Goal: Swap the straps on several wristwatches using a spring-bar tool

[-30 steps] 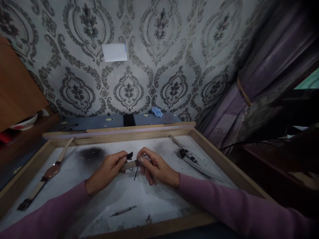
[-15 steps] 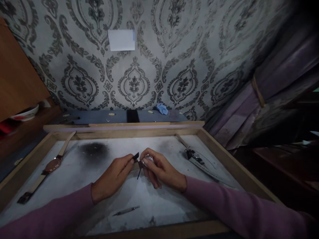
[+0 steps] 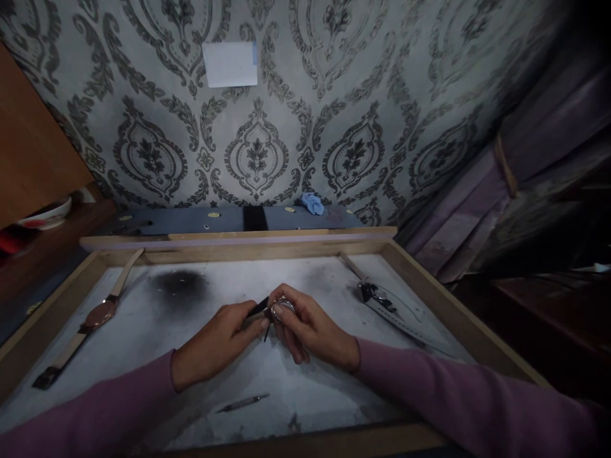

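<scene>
Over the middle of the wooden tray [image 3: 205, 254], my right hand [image 3: 315, 327] is closed around a round silver watch [image 3: 281, 308], thumb across its face. My left hand [image 3: 214, 343] pinches a dark watch strap [image 3: 258, 309] beside the watch, thumb and fingers pressed together. A thin dark piece points down between the hands. Whether the strap is joined to the case I cannot tell, as fingers cover that spot. On the tray's pale floor below lies a slim pointed metal tool [image 3: 242, 403].
To the left lies a rose-coloured watch [image 3: 100, 313] with a light strap. Another watch [image 3: 375, 296] with dark parts and a strap lies at the right. Behind the tray's raised rim sits a crumpled blue cloth [image 3: 312, 203]. A bowl [image 3: 45, 216] stands at far left.
My left thumb and fingers have shifted along the strap toward the watch, and the strap's dark end is now more covered. My right hand keeps its hold on the watch.
</scene>
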`<control>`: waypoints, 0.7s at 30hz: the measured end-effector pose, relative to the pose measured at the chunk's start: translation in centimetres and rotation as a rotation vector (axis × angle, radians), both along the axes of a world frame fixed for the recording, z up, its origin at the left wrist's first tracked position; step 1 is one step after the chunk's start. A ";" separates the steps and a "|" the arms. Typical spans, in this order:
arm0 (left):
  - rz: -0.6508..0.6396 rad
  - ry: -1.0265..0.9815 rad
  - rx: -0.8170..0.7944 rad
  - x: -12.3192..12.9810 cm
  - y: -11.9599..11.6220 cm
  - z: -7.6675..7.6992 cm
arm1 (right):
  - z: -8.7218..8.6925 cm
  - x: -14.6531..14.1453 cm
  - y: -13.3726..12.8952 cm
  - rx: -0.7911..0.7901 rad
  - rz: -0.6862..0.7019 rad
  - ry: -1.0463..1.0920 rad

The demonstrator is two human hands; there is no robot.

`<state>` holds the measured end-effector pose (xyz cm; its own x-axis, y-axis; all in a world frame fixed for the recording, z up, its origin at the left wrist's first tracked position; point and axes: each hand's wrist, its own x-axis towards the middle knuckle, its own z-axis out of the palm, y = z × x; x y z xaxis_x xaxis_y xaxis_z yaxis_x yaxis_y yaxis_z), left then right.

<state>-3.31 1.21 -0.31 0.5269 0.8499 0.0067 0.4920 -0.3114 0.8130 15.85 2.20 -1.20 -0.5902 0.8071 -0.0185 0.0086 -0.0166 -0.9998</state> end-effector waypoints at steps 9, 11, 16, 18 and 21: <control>-0.016 -0.029 -0.048 0.1 0.1 -0.3 | 0.0 0.0 -0.3 0.033 -0.013 -0.048; -0.010 -0.037 -0.051 0.1 0.1 -0.3 | 0.0 0.0 -0.4 0.034 -0.018 -0.050; -0.002 -0.039 -0.034 0.1 0.1 -0.5 | -0.1 -0.1 -0.4 0.028 -0.021 -0.045; -0.002 -0.039 -0.030 0.1 0.2 -0.5 | -0.1 -0.1 -0.5 0.024 -0.028 -0.036; -0.006 -0.038 -0.038 0.1 0.2 -0.6 | -0.1 0.0 -0.5 0.031 -0.038 -0.023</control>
